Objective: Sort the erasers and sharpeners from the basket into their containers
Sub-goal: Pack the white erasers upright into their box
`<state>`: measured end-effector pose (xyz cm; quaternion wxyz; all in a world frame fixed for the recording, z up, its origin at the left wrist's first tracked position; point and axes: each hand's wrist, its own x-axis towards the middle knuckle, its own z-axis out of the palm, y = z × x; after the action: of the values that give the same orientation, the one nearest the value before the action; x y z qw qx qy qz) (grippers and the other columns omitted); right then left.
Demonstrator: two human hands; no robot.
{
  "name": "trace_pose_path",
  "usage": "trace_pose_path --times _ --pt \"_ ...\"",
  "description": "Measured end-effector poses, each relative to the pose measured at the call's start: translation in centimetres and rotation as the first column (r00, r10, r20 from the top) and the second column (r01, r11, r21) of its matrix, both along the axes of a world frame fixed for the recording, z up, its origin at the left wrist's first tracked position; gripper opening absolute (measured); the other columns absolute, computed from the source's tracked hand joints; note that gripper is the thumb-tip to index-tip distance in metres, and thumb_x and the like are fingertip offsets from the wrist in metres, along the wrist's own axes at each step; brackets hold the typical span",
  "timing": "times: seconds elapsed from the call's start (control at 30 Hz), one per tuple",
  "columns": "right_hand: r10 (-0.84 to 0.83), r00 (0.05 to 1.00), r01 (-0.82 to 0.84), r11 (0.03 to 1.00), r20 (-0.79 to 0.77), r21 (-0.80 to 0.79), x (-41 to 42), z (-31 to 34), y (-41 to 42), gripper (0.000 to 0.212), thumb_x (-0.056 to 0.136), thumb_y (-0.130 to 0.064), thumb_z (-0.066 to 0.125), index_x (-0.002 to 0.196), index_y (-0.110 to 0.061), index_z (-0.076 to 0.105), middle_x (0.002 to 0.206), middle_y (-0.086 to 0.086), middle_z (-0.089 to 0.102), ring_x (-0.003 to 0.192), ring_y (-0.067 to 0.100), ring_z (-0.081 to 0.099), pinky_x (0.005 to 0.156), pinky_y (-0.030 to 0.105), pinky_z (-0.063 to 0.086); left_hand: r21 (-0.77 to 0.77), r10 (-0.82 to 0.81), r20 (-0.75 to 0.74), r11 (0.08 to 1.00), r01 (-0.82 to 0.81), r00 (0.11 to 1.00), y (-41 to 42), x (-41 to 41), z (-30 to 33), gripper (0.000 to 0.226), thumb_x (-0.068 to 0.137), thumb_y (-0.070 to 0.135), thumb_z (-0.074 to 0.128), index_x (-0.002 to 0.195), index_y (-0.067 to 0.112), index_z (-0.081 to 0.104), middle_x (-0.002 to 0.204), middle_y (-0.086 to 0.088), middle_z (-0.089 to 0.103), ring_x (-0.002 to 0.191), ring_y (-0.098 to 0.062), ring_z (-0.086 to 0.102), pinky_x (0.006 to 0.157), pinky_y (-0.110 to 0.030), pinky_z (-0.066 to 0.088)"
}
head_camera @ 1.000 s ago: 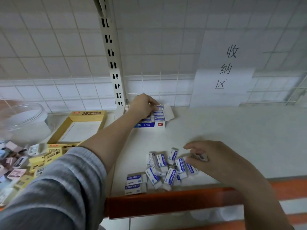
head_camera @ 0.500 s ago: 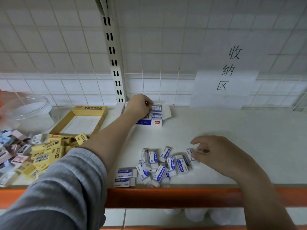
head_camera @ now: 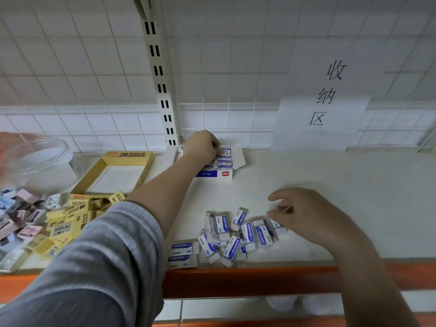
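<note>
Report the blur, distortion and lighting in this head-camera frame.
Head view: wide-angle bending curves the white slotted shelf upright and orange shelf edge; dim, even light, soft shadows; the clear plastic tub at left is smeared; the blue-and-white wrapped erasers read sharply.

A box of erasers (head_camera: pixel 218 165) sits at the shelf's (head_camera: pixel 330 185) back. Before it, near the front edge, lies a loose eraser pile (head_camera: pixel 232 237). Left of both stand an open tray (head_camera: pixel 118 175) and a clear tub (head_camera: pixel 40 159).

loose erasers (head_camera: pixel 232 234) – "eraser"; white box (head_camera: pixel 213 173) – "classic", "deli"; yellow box (head_camera: pixel 128 155) – "2b"; wall sign (head_camera: pixel 326 95) – "收纳区".
</note>
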<state>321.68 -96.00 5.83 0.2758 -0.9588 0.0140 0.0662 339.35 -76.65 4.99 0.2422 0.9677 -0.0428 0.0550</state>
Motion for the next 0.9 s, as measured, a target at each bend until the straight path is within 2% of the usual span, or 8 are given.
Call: trace_pose_path --times 0.17,0.3,0.47,0.53,0.6,0.7,0.8,0.9 --pt "-0.096 0.995 0.096 0.995 -0.013 -0.007 -0.2 -0.6 1.1 0.036 0.086 -0.032 0.065 0.121 -0.026 0.058 0.111 -0.002 0.061 0.098 0.012 0.057 0.087 0.028 0.044 0.024 -0.090 -0.037 0.996 0.091 0.995 0.6 -0.3 0.6 0.028 0.090 0.023 0.061 0.116 0.014 0.066 0.113 -0.007 0.066 0.095 -0.020 0.060 0.081 -0.028 0.048" --pt "-0.176 0.984 0.176 0.984 -0.001 -0.008 -0.2 -1.4 2.1 0.034 0.086 -0.028 0.065 0.119 -0.023 0.059 0.116 0.000 0.061 0.100 0.015 0.056 0.081 0.025 0.041 -0.042 -0.140 -0.042 0.990 0.138 0.989 1.7 -1.8 0.9 0.028 0.093 0.021 0.053 0.119 0.017 0.064 0.114 -0.003 0.066 0.085 -0.015 0.058 0.070 -0.025 0.045" --pt "-0.222 0.973 0.224 0.974 0.054 -0.024 -0.4 -1.8 2.4 0.033 0.084 -0.022 0.067 0.116 -0.017 0.063 0.119 0.004 0.061 0.110 0.019 0.054 0.080 0.022 0.035 -0.035 -0.199 -0.078 0.980 0.196 0.977 3.0 -5.1 0.7 0.033 0.093 0.021 0.052 0.125 0.021 0.059 0.124 0.002 0.061 0.093 -0.009 0.052 0.079 -0.018 0.040" --pt "-0.223 0.973 0.224 0.974 0.062 -0.020 -0.5 -1.9 2.3 0.031 0.084 -0.022 0.068 0.114 -0.015 0.063 0.118 0.003 0.060 0.110 0.019 0.054 0.079 0.021 0.034 -0.053 -0.198 -0.076 0.980 0.194 0.977 3.3 -6.6 0.7 0.032 0.093 0.021 0.053 0.124 0.021 0.061 0.126 0.003 0.060 0.105 -0.013 0.056 0.083 -0.015 0.036" --pt "-0.208 0.976 0.209 0.978 0.057 -0.011 -0.3 -1.8 2.2 0.029 0.085 -0.021 0.067 0.114 -0.016 0.063 0.116 0.004 0.061 0.107 0.019 0.055 0.079 0.020 0.034 -0.039 -0.189 -0.059 0.982 0.187 0.980 3.4 -8.1 0.8 0.032 0.092 0.019 0.055 0.123 0.020 0.061 0.130 0.003 0.058 0.117 -0.015 0.053 0.086 -0.013 0.030" --pt "-0.171 0.985 0.171 0.985 0.035 0.009 0.1 -1.6 1.9 0.026 0.087 -0.018 0.065 0.113 -0.016 0.063 0.113 0.006 0.062 0.102 0.021 0.057 0.079 0.024 0.039 -0.044 -0.189 -0.036 0.981 0.187 0.981 3.6 -10.6 0.9 0.033 0.092 0.018 0.055 0.123 0.022 0.061 0.129 0.001 0.059 0.116 -0.016 0.052 0.081 -0.012 0.030" --pt "-0.113 0.994 0.113 0.993 0.006 0.022 0.4 -1.4 1.5 0.022 0.086 -0.018 0.066 0.107 -0.017 0.065 0.107 0.005 0.064 0.085 0.016 0.055 0.062 0.020 0.038 -0.067 -0.172 -0.011 0.983 0.171 0.985 3.7 -13.0 0.8 0.033 0.091 0.021 0.056 0.124 0.022 0.060 0.131 0.004 0.056 0.120 -0.012 0.049 0.078 -0.005 0.024" --pt "-0.063 0.997 0.065 0.997 -0.032 0.039 0.7 -1.3 1.2 0.015 0.083 -0.017 0.066 0.098 -0.015 0.066 0.088 0.003 0.066 0.066 0.013 0.057 0.056 0.021 0.042 -0.049 -0.202 -0.013 0.978 0.201 0.979 3.7 -15.6 0.9 0.034 0.092 0.030 0.056 0.125 0.027 0.058 0.133 0.009 0.054 0.122 -0.009 0.047 0.087 -0.009 0.026"
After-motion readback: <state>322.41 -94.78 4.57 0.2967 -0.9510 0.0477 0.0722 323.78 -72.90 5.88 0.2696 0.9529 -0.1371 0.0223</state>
